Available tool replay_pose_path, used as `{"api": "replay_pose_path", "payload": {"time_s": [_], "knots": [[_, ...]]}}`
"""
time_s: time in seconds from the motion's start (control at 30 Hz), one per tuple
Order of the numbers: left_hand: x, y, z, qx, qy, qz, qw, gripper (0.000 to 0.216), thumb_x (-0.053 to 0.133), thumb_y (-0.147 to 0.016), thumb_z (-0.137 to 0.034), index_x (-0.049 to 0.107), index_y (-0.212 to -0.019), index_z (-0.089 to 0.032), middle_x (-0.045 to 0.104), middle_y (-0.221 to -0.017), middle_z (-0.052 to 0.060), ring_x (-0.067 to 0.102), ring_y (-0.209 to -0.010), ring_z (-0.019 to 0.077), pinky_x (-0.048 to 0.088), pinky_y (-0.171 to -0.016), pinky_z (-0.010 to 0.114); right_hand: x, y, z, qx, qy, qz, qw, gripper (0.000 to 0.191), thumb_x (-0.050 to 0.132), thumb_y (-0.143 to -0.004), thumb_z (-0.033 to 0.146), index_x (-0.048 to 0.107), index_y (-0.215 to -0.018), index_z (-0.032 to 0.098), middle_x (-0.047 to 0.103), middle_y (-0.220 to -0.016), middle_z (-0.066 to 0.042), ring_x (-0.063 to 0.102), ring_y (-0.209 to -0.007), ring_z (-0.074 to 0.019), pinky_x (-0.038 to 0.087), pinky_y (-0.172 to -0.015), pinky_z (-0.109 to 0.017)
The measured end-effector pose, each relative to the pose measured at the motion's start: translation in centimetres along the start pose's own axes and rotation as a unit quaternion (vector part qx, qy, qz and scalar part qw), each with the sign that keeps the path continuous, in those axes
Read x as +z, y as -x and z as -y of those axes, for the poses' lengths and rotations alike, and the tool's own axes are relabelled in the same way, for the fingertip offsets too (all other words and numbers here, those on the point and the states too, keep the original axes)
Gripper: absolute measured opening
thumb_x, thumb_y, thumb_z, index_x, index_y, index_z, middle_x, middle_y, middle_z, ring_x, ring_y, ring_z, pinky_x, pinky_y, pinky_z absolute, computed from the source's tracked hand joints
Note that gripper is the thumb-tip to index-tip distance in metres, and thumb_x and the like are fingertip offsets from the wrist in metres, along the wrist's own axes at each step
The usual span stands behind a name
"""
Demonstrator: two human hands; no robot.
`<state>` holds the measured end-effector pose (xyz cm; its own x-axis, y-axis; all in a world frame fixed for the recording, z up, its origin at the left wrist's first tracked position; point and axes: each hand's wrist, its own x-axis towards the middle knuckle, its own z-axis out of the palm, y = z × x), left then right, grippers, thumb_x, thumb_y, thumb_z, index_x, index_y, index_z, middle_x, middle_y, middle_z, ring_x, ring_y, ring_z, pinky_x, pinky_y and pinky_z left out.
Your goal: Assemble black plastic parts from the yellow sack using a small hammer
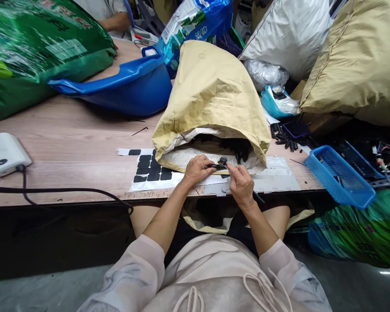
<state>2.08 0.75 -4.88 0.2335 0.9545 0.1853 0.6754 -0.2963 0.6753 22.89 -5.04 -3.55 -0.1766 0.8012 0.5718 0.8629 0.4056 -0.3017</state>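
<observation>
My left hand (pixel 196 169) pinches a small black plastic part (pixel 218 165) at the front edge of the wooden table (pixel 68 147). My right hand (pixel 241 184) is closed too, its fingertips on the same part, and it grips a thin dark tool whose end sticks out below the wrist (pixel 259 198). Just behind both hands lies a tan paper sack (pixel 211 95), its mouth open toward me with several black parts inside. To the left of my left hand sits a white sheet with black adhesive pads (pixel 149 170).
A blue tub (pixel 130 84) and a green sack (pixel 35 47) stand at the back left, another person's arm (pixel 112 19) behind them. A white device (pixel 3 154) with a black cable sits left. A blue basket (pixel 341 175), loose black parts (pixel 284 138) and more sacks are right.
</observation>
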Motion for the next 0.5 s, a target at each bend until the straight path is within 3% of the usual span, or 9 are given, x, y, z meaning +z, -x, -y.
{"api": "replay_pose_path", "payload": {"time_s": [0.3,0.5], "knots": [[-0.1,0.0,-0.2,-0.007,-0.012,0.003,1.0,0.02,0.079,-0.084,-0.035,0.084,-0.102,-0.026,0.07,-0.091,0.005,0.064,-0.097,0.0253,0.049,-0.092,0.037,-0.5,0.2,-0.3,0.016,-0.005,-0.005,1.0,0.036,0.047,-0.105,0.02,0.076,-0.126,0.024,0.069,-0.095,-0.006,0.065,-0.09,-0.0179,0.052,-0.086,-0.028],[-0.6,0.1,-0.5,-0.021,0.021,-0.005,1.0,0.017,0.075,-0.08,-0.026,0.075,-0.097,-0.023,0.071,-0.095,0.003,0.064,-0.095,0.0244,0.05,-0.091,0.037,-1.8,1.0,-2.9,0.029,0.022,-0.028,0.999,0.033,0.052,-0.101,0.02,0.076,-0.123,0.025,0.069,-0.096,-0.007,0.061,-0.093,-0.0206,0.05,-0.086,-0.032]]}}
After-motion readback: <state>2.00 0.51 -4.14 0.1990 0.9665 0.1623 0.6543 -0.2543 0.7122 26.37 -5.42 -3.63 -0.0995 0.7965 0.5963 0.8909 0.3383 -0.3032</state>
